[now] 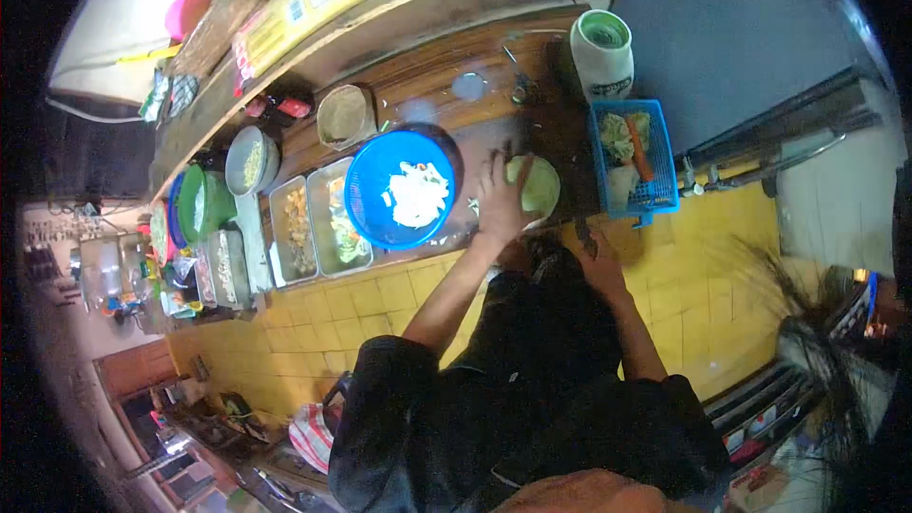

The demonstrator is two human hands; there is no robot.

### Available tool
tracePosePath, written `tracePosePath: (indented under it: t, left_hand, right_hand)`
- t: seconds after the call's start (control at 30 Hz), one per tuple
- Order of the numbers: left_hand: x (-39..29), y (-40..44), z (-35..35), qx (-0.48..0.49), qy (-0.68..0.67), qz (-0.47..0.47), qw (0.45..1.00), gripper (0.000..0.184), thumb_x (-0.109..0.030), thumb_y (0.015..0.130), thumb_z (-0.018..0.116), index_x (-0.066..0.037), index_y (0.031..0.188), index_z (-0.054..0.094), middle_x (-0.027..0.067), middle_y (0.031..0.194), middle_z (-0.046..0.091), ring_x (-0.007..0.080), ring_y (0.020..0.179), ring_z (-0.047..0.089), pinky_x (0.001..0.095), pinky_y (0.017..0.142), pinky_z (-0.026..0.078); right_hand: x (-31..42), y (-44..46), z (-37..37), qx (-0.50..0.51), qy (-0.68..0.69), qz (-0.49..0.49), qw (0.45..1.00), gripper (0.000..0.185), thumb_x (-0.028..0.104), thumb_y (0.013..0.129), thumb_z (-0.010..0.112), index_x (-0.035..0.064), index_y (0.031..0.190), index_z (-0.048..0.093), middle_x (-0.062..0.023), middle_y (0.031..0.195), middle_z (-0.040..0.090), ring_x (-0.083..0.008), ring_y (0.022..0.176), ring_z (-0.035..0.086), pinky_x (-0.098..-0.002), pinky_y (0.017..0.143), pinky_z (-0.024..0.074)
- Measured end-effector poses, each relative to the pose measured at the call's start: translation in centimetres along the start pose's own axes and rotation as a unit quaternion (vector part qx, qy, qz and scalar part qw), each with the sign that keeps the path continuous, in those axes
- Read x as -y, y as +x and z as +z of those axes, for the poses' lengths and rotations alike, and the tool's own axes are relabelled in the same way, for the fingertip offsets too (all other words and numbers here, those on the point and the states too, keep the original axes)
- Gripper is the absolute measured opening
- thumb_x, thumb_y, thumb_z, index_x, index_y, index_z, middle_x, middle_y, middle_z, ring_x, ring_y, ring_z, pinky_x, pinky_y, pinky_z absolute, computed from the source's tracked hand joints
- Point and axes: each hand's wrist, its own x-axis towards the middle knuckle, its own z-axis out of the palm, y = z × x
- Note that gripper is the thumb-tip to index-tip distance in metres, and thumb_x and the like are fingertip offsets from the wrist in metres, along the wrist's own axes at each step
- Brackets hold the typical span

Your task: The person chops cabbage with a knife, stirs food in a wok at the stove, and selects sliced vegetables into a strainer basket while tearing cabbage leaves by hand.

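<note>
A round pale green item (539, 186), possibly a cabbage, lies at the counter's front edge. My left hand (501, 201) is at its left side, fingers spread and touching its edge. Lower right of it, my right hand (598, 261) is closed around something dark and blurred that I cannot make out. Left of my left hand stands a blue colander (370, 192) with white cut pieces (418, 195) inside. To the right, a blue basket (673, 166) holds a carrot (638, 150) and leafy vegetables (617, 138).
Metal trays (311, 271) of chopped food stand left of the colander, with a grey bowl (253, 161) and a green bowl (217, 204) beyond. A white container (602, 57) stands behind the basket. Scissors (520, 85) lie at the back. A shelf (380, 8) overhangs the counter.
</note>
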Motion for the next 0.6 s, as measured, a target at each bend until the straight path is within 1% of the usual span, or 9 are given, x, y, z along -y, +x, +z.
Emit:
tracePosePath:
  t: [0.07, 0.1, 0.17, 0.23, 0.3, 0.37, 0.47, 0.53, 0.6]
  left_hand:
    - [0.8, 0.5, 0.1, 0.038, -0.061, -0.126, 0.989, 0.114, -0.044, 0.054, 0.085, -0.012, 0.146, 0.025, 0.0239, 0.145, 0.029, 0.0429, 0.129, 0.033, 0.0547, 0.101, 0.034]
    - [1.8, 1.0, 0.0, 0.072, -0.139, -0.125, 0.98, 0.113, -0.042, 0.053, 0.086, -0.008, 0.143, 0.026, 0.0249, 0.142, 0.032, 0.0444, 0.126, 0.037, 0.0534, 0.102, 0.036]
    - [1.8, 0.2, 0.5, 0.044, -0.119, -0.135, 0.983, 0.111, -0.042, 0.053, 0.086, -0.007, 0.142, 0.028, 0.0249, 0.14, 0.035, 0.0433, 0.125, 0.039, 0.0519, 0.102, 0.037]
    - [1.4, -0.6, 0.6, 0.025, -0.099, -0.146, 0.984, 0.109, -0.041, 0.053, 0.085, -0.006, 0.14, 0.029, 0.0249, 0.138, 0.037, 0.0423, 0.123, 0.042, 0.0503, 0.101, 0.038]
    - [1.2, -1.8, 1.3, -0.024, -0.081, -0.2, 0.976, 0.11, -0.043, 0.052, 0.084, -0.006, 0.14, 0.03, 0.0238, 0.134, 0.04, 0.0408, 0.12, 0.043, 0.0513, 0.099, 0.038]
    - [1.4, -2.4, 1.5, -0.066, -0.101, -0.234, 0.965, 0.109, -0.043, 0.05, 0.083, -0.006, 0.139, 0.032, 0.0226, 0.129, 0.043, 0.04, 0.119, 0.042, 0.0531, 0.099, 0.036]
    - [1.8, -2.8, 0.8, -0.097, -0.069, -0.231, 0.966, 0.105, -0.042, 0.05, 0.082, -0.006, 0.137, 0.035, 0.0218, 0.127, 0.045, 0.0405, 0.118, 0.042, 0.0533, 0.098, 0.037]
    - [2.2, -3.2, 0.8, -0.083, -0.049, -0.274, 0.957, 0.101, -0.039, 0.05, 0.082, -0.005, 0.135, 0.039, 0.0218, 0.127, 0.045, 0.0399, 0.118, 0.043, 0.0525, 0.098, 0.037]
    - [3.0, -3.5, 1.0, -0.099, -0.107, -0.287, 0.947, 0.098, -0.035, 0.053, 0.083, -0.005, 0.135, 0.039, 0.0233, 0.13, 0.042, 0.0432, 0.12, 0.04, 0.0526, 0.1, 0.035]
  right_hand:
    - [0.0, 0.8, 0.1, 0.045, 0.031, 0.062, 0.997, 0.057, 0.025, 0.083, 0.061, -0.0008, 0.131, 0.043, -0.0284, 0.128, 0.05, -0.0453, 0.115, 0.051, -0.0489, 0.098, 0.0406]
    - [-0.3, 1.5, 0.3, 0.061, 0.041, 0.079, 0.994, 0.058, 0.026, 0.083, 0.061, -0.0009, 0.131, 0.043, -0.0286, 0.128, 0.05, -0.0453, 0.115, 0.051, -0.0491, 0.098, 0.0407]
    - [-1.4, 3.5, 1.0, 0.045, -0.035, 0.02, 0.998, 0.058, 0.03, 0.084, 0.059, -0.0011, 0.131, 0.044, -0.0289, 0.125, 0.053, -0.0456, 0.111, 0.054, -0.0494, 0.097, 0.0412]
    - [0.4, 5.8, 0.1, 0.055, -0.038, 0.0, 0.998, 0.058, 0.031, 0.087, 0.057, -0.002, 0.132, 0.043, -0.0286, 0.122, 0.054, -0.0442, 0.109, 0.055, -0.0476, 0.095, 0.0432]
    - [1.7, 7.8, -0.6, 0.069, -0.039, -0.01, 0.997, 0.058, 0.033, 0.09, 0.054, -0.0028, 0.133, 0.041, -0.0284, 0.119, 0.056, -0.0428, 0.108, 0.057, -0.0459, 0.093, 0.0452]
    - [2.0, 9.3, -0.5, 0.061, -0.067, -0.037, 0.995, 0.059, 0.035, 0.091, 0.051, -0.0043, 0.134, 0.039, -0.0317, 0.119, 0.055, -0.046, 0.107, 0.056, -0.0482, 0.092, 0.0443]
    - [3.7, 11.8, -0.9, 0.139, -0.073, -0.001, 0.988, 0.057, 0.033, 0.091, 0.048, -0.0033, 0.134, 0.04, -0.0337, 0.112, 0.057, -0.0492, 0.1, 0.057, -0.0518, 0.087, 0.0455]
    - [4.6, 12.6, -0.9, 0.171, -0.066, -0.016, 0.983, 0.055, 0.031, 0.091, 0.049, -0.0026, 0.133, 0.04, -0.0339, 0.105, 0.059, -0.0507, 0.095, 0.057, -0.0535, 0.084, 0.046]
    - [5.1, 12.9, -0.5, 0.201, -0.057, -0.028, 0.978, 0.053, 0.028, 0.09, 0.049, -0.0019, 0.133, 0.04, -0.0342, 0.098, 0.06, -0.0521, 0.089, 0.058, -0.0551, 0.08, 0.0466]
